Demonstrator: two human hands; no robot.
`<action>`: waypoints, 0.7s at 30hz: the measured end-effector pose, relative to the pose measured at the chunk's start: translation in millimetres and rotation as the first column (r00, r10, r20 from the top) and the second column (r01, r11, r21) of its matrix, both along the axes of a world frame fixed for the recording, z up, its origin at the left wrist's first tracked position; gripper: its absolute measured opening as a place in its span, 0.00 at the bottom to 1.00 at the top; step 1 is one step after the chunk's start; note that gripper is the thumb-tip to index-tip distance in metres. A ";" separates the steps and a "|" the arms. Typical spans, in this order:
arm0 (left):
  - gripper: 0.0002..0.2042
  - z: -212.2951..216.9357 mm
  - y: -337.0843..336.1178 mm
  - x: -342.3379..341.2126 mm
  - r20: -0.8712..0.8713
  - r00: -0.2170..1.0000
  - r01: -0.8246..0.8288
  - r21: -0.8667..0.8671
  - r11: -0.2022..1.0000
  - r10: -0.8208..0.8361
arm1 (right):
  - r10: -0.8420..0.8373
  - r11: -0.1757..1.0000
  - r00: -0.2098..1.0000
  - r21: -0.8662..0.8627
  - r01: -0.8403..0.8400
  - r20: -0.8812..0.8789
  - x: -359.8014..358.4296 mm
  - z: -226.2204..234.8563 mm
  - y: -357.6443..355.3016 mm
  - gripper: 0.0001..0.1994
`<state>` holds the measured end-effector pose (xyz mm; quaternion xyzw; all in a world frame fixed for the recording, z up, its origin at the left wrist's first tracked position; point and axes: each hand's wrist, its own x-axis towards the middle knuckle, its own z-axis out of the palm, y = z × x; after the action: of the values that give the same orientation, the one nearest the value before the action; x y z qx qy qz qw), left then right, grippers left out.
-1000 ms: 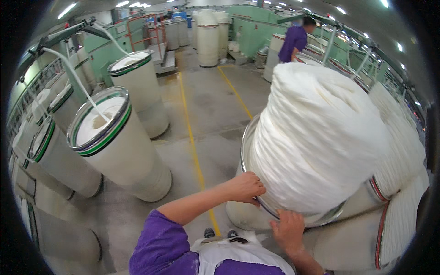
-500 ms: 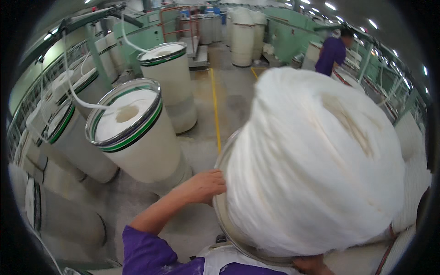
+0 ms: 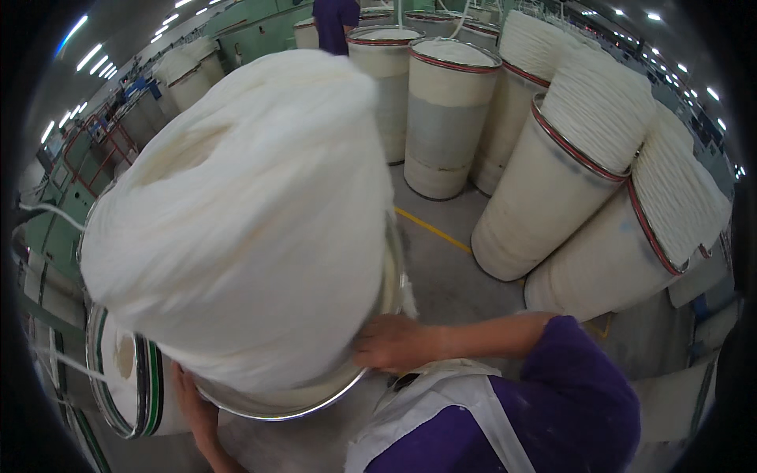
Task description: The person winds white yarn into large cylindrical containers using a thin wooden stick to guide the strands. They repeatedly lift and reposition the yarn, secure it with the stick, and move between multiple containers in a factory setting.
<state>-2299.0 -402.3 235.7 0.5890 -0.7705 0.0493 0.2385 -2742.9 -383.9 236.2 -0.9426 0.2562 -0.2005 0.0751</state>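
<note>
While the right hand (image 3: pixel 394 343) presses its fingers closed against the metal rim (image 3: pixel 315 398) of the big sliver can (image 3: pixel 378 276), the left hand (image 3: pixel 193 406) sits under the same rim on the other side, its fingers mostly hidden, so how tightly it grips cannot be told. Between the two hands the can leans toward the person, right in front of the chest, and a tall heap of white coiled sliver (image 3: pixel 236 221) bulges out of its top and fills the middle of the view. Just beside the left hand stands a green-banded can (image 3: pixel 146 386), touching or nearly touching the held one. A purple sleeve (image 3: pixel 576 394) and a white apron (image 3: pixel 441 410) show at the lower edge. Farther off to the right, several full cans with red rims (image 3: pixel 568 165) lean together on the grey concrete floor (image 3: pixel 449 268), which carries a yellow line (image 3: pixel 430 229). Another person in purple (image 3: pixel 335 20) stands well apart at the top.
</note>
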 end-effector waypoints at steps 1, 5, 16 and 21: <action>0.33 -12.5 4.6 9.8 0.023 0.995 -0.095 -0.117 0.989 0.098 | -0.010 1.000 0.999 -0.014 0.011 0.038 14.1 -1.4 -6.0 0.09; 0.32 -64.5 21.1 35.5 -0.759 0.559 -0.291 0.196 0.937 0.332 | 0.023 0.998 0.992 -0.066 -0.015 0.127 49.7 -1.3 -26.9 0.12; 0.24 -215.1 -44.6 -95.7 -0.853 0.170 -0.473 0.368 0.801 0.493 | -0.235 0.972 0.951 0.054 0.228 0.200 -183.9 -52.6 -141.5 0.22; 0.24 -257.3 -121.6 -225.3 -0.670 0.229 -0.268 0.654 0.707 0.706 | -0.886 0.447 0.452 0.074 0.892 -0.100 -438.2 -54.0 -146.9 0.22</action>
<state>-2524.2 -523.9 -21.6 0.7690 -0.2766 -0.3578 0.4519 -3181.0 -530.7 182.3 -0.6678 0.7239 -0.1730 0.0077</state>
